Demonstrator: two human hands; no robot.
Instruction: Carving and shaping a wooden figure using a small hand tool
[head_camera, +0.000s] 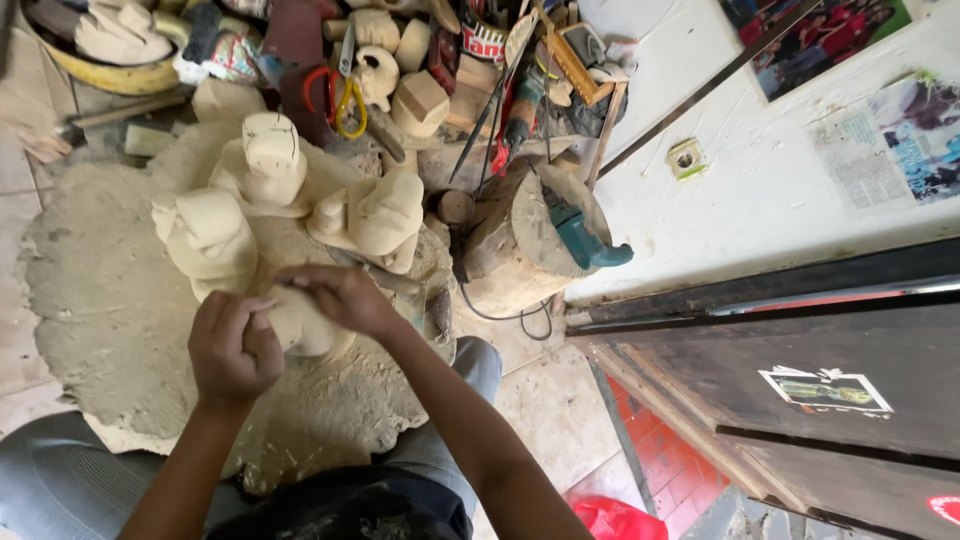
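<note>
Fingers of the left hand curl shut against a pale, rounded wooden carving; whether they pinch a tool cannot be told. The right hand rests closed on top of that same carving, which sits in the person's lap over a rough, dusty mat strewn with chips. Just beyond stand three more unfinished blocky figures, smooth and cream-coloured. Farther off, a yellow basin holds carved pieces, near orange-handled scissors. A teal power tool lies on a stump.
</note>
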